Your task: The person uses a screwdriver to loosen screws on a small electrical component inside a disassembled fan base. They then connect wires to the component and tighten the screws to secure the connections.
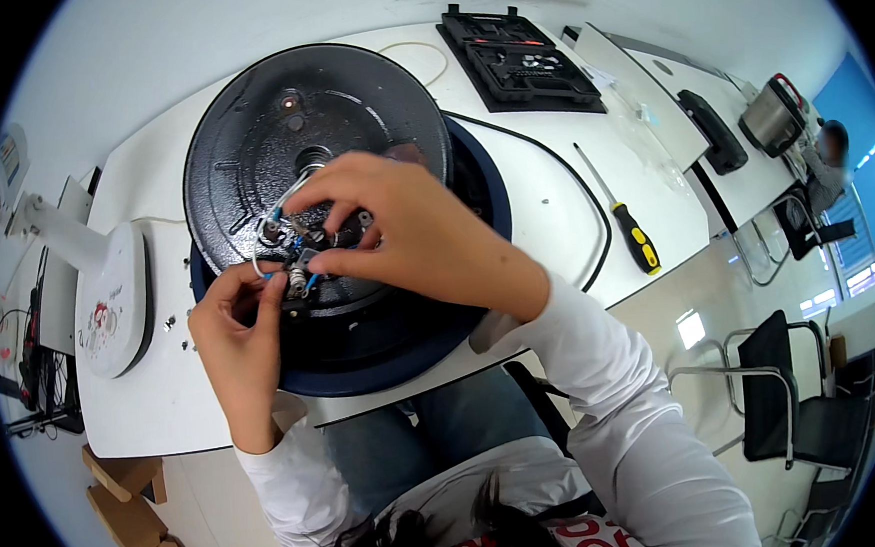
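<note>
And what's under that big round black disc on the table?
Beneath the black disc sits a dark blue round base, its rim showing along the right and lower sides. Whatever lies directly below the disc, inside the base, is covered.

Rd. glossy blk. metal disc (269, 133), underside or top unclear, sits off-ctr. over a rd. dk.-blue base (384, 379) on the white counter (542, 187); base shows at R & near sides. Toward the disc's near edge: small fittings incl. a ribbed, pale cyl. pc. (298, 280). Thin white wire (254, 243) arcs L of them, blue connector (269, 275) by its near end; some wiring hidden.
</note>
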`<state>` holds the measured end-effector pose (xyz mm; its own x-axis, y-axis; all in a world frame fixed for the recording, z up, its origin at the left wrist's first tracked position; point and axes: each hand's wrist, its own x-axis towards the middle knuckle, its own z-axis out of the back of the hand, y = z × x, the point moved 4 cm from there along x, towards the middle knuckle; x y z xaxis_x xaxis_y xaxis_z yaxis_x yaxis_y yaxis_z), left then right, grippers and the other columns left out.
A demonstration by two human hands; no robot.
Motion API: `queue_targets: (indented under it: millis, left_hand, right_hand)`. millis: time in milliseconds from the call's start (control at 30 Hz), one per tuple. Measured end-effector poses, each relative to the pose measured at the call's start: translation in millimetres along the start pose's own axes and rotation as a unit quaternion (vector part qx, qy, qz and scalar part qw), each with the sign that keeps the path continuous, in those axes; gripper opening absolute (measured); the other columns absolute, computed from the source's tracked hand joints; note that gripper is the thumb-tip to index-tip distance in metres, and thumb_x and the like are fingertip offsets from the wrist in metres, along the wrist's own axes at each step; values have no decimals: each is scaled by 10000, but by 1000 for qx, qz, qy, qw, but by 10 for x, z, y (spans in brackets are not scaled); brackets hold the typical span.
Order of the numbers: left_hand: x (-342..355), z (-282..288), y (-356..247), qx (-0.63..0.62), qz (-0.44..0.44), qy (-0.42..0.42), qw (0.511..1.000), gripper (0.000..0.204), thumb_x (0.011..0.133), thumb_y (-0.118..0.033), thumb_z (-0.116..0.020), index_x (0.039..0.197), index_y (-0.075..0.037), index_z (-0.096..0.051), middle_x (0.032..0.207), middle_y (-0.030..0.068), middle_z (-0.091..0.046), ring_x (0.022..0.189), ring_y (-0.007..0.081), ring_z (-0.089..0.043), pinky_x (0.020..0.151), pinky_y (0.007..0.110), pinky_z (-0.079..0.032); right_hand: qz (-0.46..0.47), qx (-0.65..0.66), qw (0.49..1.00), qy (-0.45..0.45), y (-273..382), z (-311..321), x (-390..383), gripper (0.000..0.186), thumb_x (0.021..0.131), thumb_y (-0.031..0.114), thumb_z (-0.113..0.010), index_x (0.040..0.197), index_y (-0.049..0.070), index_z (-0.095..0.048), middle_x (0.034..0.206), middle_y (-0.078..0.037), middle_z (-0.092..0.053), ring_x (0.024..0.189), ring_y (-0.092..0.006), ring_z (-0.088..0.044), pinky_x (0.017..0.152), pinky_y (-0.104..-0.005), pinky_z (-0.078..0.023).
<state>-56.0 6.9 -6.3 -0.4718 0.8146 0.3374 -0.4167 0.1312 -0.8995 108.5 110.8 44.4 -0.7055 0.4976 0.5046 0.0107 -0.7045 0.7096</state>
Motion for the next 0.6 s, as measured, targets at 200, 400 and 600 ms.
queue_targets:
  millis: [200, 400, 600]
  left_hand:
    - [-48, 20, 7, -12, -3, -2, 1000, 68, 855, 2, -666, 915, 35, -663, 768, 42, -653, 703, 70, -592, 677, 203, -481]
    - [-45, 5, -11, -18, 2, -4, 1000, 91, 844, -2, -678, 924, 41, -671, 779, 64, -667, 715, 90, -611, 687, 220, -502]
    - [-43, -5, -18, -22, 4, -6, 1000, 104, 836, 10, -684, 936, 37, -676, 764, 64, -666, 692, 86, -608, 667, 212, -499]
  right_hand:
    - [-110, 4, 978, -177, 66, 1092, -463, 216, 868, 131, -683, 1071, 59, -676, 1024, -44, -693, 814, -112, -661, 685, -241, -536]
    - [-301, -266, 911, -93, -788, 1430, -1236, 209, 798, 98, -730, 993, 24, -718, 847, -80, -701, 711, -161, -655, 677, -269, -528]
    - [-350, -358, 856, -131, -1082, 1266, -1321, 229, 783, 134, -749, 981, 22, -721, 898, -111, -712, 726, -226, -689, 680, -302, -534]
